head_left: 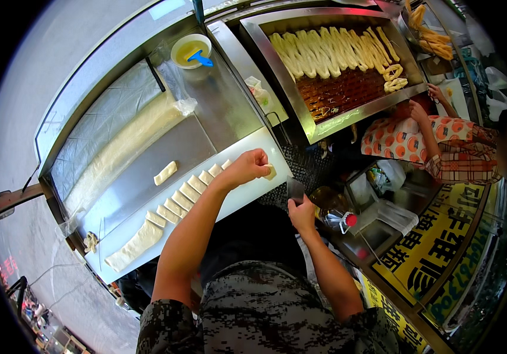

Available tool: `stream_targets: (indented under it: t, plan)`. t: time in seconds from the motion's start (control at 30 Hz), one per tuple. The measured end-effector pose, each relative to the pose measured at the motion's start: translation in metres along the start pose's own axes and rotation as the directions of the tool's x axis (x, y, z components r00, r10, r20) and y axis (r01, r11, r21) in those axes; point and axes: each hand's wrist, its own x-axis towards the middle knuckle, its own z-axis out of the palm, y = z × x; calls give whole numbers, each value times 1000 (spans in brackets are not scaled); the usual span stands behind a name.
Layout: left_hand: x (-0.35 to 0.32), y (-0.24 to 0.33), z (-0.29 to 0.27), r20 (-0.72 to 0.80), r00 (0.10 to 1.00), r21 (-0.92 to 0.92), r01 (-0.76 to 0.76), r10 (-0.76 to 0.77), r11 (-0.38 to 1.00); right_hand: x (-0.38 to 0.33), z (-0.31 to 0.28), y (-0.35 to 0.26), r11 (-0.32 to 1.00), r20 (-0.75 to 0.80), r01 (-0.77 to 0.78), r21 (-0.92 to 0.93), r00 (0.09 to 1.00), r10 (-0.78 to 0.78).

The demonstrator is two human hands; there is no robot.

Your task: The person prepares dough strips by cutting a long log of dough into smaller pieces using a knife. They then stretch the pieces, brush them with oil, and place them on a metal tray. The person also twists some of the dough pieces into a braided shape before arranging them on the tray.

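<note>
Dough (135, 243) work on a white cutting board (247, 197) laid across a steel bench (218, 106). Left hand (252, 165) curled into a fist, fingers together, pressing on a pale cut piece (271, 172) at the board's near end. Right hand (302, 213) closed around a flat metal dough scraper (294, 189), blade up and held off the board, just beside the left hand.

Best done, as a judgement, by keeping the blade square to the strip, cutting straight down in one push, and matching each width to the row already cut (191, 190); a light touch on the piece under the fist should keep it from squashing.

Looks soft, matte and cream-coloured throughout. Cut pieces short and rectangular, lying in a slanting row, edges touching or nearly so. Uncut flat strip wider and longer, at the row's far end. One loose piece (165, 173) apart on the bare steel. Long rolled slab (120, 150) under clear, wrinkled plastic film (111, 100) farther back. White bowl (191, 52) of yellowish oil with a blue brush (200, 58) beyond that.

To the right, a rectangular steel fryer (277, 59) of dark oil with long golden twisted sticks (330, 50) floating side by side. Another person in an orange-patterned sleeve (398, 138) close to the fryer's edge.
</note>
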Motion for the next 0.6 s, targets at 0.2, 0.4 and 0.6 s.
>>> stream_targets:
  t: [0.2,0.4,0.6]
  plan:
    - [25,-34,-1,-246,967,349,25,66,937,14,7,-39,972,-76,234,5,969,-233]
    - [31,-36,-1,-341,940,193,69,1,979,43,24,-57,917,0,389,-82,921,-391]
    - [26,-34,0,-453,892,265,128,6,956,40,19,-55,914,-5,403,-52,915,-403]
